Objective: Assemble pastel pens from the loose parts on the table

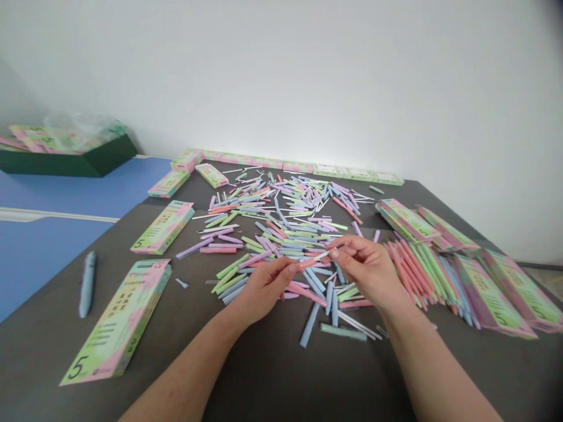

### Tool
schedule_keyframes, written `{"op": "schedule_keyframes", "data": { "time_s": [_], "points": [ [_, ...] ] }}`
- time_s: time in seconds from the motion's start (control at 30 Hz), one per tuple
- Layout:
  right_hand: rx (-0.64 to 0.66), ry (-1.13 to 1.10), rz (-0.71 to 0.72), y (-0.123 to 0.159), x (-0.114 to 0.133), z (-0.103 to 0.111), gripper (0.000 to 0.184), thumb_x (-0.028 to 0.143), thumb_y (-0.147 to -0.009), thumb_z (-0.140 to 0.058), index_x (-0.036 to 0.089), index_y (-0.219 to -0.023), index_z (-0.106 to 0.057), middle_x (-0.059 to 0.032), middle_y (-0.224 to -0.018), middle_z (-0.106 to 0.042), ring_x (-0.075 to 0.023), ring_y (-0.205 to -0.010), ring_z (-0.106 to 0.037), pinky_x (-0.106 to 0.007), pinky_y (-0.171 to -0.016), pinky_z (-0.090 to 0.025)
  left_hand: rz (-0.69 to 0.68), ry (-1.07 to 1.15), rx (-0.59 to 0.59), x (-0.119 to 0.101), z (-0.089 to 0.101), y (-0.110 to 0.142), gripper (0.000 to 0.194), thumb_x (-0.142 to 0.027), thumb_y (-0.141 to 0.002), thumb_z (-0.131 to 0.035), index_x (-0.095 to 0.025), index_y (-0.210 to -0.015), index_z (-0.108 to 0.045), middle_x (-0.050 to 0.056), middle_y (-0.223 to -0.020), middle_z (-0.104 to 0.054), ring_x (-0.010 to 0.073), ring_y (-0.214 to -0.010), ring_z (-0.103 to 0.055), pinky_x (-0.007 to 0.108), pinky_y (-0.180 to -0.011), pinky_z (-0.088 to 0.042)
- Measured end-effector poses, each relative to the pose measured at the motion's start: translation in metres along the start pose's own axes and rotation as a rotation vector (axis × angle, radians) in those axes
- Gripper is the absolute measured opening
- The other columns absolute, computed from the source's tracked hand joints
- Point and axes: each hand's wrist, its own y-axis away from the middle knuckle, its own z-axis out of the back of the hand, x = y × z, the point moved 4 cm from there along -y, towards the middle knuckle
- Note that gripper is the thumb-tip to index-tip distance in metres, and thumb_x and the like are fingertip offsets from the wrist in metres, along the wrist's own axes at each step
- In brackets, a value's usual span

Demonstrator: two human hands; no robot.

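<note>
My left hand [273, 280] pinches a coral pen barrel [307, 265] between thumb and fingers. From the right, my right hand [358, 264] grips a thin white pen refill [322, 255], its end meeting the barrel; whether it sits inside the barrel I cannot tell. Both hands are over a wide heap of loose pen parts [285, 234] in pink, green, blue and purple, with white refills scattered among them. Close to my right hand lies a sorted row of pens [424, 269] in coral, green and blue.
Printed pen boxes stand at left [123, 316], right [497, 287] and along the back edge [325, 170] of the dark table [176, 340]. One blue pen [87, 284] lies far left. A green tray [105, 155] of packaging sits on a blue surface [79, 187] beyond.
</note>
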Motion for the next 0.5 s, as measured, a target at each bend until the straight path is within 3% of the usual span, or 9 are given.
{"op": "schedule_keyframes", "data": {
  "time_s": [0.2,0.5],
  "points": [
    [-0.016,0.0,0.001,-0.002,-0.008,-0.005,0.02,0.033,-0.077,-0.071,0.015,-0.082,-0.067,-0.0018,-0.063,-0.068,-0.0053,-0.042,-0.045,-0.018,-0.039,-0.027,0.037,-0.036,0.002,0.0,-0.003,0.002,0.034,-0.043,-0.093,-0.042,-0.016,-0.088,-0.061,-0.006,-0.054,-0.042,0.0091,-0.048,-0.038,0.021,-0.045,-0.027],
    [0.022,-0.053,-0.076,-0.004,-0.015,-0.014,0.023,0.035,-0.075,-0.072,0.013,-0.076,-0.066,0.0003,-0.061,-0.063,-0.0016,-0.035,-0.03,-0.017,-0.033,-0.018,0.067,0.111,0.096,0.004,-0.009,0.002,0.034,-0.045,-0.091,-0.046,-0.014,-0.095,-0.06,-0.006,-0.059,-0.041,0.0073,-0.051,-0.035,0.019,-0.045,-0.026]
  ]
}}
